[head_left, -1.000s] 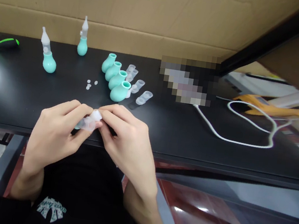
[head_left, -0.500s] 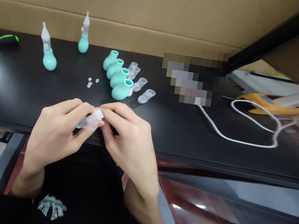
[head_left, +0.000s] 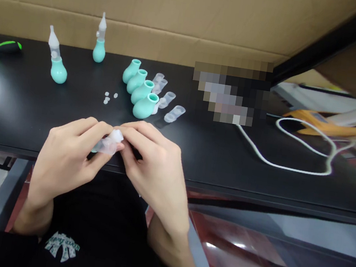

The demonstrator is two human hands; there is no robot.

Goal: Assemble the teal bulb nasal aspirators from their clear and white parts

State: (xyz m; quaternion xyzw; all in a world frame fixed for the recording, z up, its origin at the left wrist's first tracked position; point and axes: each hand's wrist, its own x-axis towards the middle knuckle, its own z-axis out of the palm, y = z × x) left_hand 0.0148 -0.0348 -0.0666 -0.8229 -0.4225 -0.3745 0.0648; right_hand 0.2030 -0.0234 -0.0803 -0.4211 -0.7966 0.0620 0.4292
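My left hand (head_left: 70,153) is closed around a nasal aspirator (head_left: 108,145), its clear tube and white side piece showing between thumb and forefinger. A sliver of teal at the tube's left end is mostly covered by the fingers. Beside the white piece, my right hand (head_left: 153,161) has its fingertips pinched together; whatever they grip is hidden. Beyond the hands stand several teal bulbs (head_left: 144,107) in a slanting row with open necks. Several clear tubes (head_left: 174,114) lie to their right, and small white discs (head_left: 105,101) to their left.
Two assembled nasal aspirators, one on the left (head_left: 59,70) and one farther back (head_left: 99,51), stand on the black table (head_left: 225,172). A green-and-black screwdriver (head_left: 5,48) lies at far left. On the right are a white cable (head_left: 280,167), a blurred-out patch and an orange tool (head_left: 326,125).
My right hand's fingers have shifted very slightly at the white piece. The left hand keeps its hold, and the things on the table stay in place.
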